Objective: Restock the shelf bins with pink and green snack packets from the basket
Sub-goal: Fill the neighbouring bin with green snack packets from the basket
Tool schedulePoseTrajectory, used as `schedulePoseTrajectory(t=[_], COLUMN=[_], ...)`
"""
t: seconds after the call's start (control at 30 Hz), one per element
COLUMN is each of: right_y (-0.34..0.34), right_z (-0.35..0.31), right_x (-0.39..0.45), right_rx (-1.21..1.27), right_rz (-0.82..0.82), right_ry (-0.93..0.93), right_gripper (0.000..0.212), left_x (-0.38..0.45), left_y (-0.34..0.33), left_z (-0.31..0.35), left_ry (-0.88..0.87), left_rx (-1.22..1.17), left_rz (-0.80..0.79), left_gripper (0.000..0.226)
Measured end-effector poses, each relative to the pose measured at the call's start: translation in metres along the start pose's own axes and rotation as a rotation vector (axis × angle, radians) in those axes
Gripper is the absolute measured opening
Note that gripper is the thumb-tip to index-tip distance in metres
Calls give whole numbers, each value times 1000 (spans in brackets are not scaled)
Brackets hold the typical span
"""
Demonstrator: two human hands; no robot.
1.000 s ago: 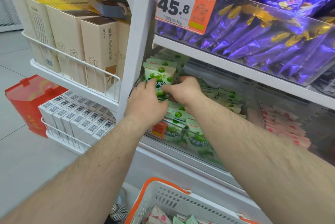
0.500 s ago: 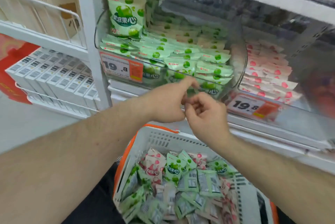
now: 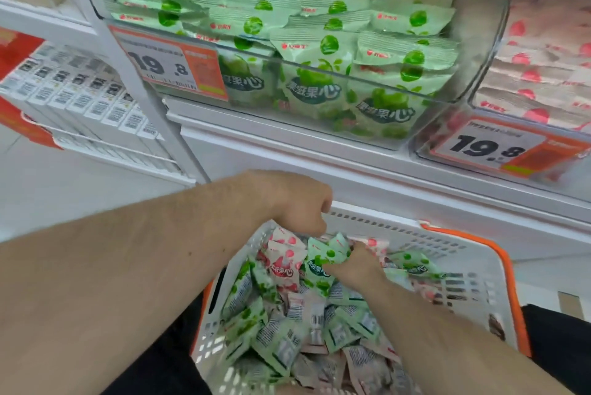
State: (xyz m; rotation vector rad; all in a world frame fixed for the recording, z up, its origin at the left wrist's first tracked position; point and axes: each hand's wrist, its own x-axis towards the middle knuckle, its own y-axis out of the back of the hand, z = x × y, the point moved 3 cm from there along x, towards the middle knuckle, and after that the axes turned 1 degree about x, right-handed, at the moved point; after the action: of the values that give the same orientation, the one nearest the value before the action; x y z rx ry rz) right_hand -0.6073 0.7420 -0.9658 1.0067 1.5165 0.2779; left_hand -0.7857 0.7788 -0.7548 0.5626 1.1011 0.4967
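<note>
- Green packet on top of the mixed pile in basket, w/ pink packet just beside it.
- Right hand is down in the pile, fingers curled on that green packet.
- Left hand fisted over basket's far-left rim; can't tell if it holds anything.
- Step: pick-up from basket, probably.
- Next: lift the green one clear w/o dragging neighbours, up to green bin, already well filled. Pink bin is to its right.
</note>
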Motion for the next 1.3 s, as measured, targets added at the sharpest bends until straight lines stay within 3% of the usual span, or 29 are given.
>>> schedulePoseTrajectory(t=[0.13, 0.3, 0.43, 0.53, 0.6, 0.7, 0.77, 0.93, 1.0, 1.13, 1.2, 1.3], right_y=[-12, 13, 61, 93, 110, 125, 132, 139, 139, 128, 115, 90], right_z=[-5, -13, -18, -28, -36, -46, -46, -48, -49, -40, -19, 23], right_x=[7, -7, -43, -78, -100, -124, -132, -141, -143, -129, -112, -79], right_rx=[-63, 6, 342, 610, 711, 809, 833, 648, 734, 940, 800, 51], right_rz=[25, -21, -129, -214, -224, -211, -149, 9, -32, -261, -219, -27], right_ry=[-3, 173, 211, 243, 294, 352, 351, 412, 386, 266, 177, 259], right_gripper=[56, 28, 15, 18, 14, 19, 34, 35, 33, 43, 48, 35], left_x=[5, -2, -10, -16, -16, -10, -7, -14, -17, -17, -15, -12], left_y=[-2, -1, -2, -10, -22, -34, -36, -28, -26, -20, -20, -22], left_z=[-4, -3, -7, -6, -1, 2, 0, 19, 25, 17, 15, 16], left_ry=[38, 62, 106, 134, 72, -53, -55, -241, -273, -137, -70, -37], left_rx=[-6, 2, 44, 42, -98, -305, -300, -184, -286, -383, -250, -138], left_rz=[-46, -67, -75, -114, -146, -28, 20, 66, 56, 82, 63, 54], left_gripper=[51, 52, 57, 74, 70, 65, 68, 68, 64, 66, 59, 60])
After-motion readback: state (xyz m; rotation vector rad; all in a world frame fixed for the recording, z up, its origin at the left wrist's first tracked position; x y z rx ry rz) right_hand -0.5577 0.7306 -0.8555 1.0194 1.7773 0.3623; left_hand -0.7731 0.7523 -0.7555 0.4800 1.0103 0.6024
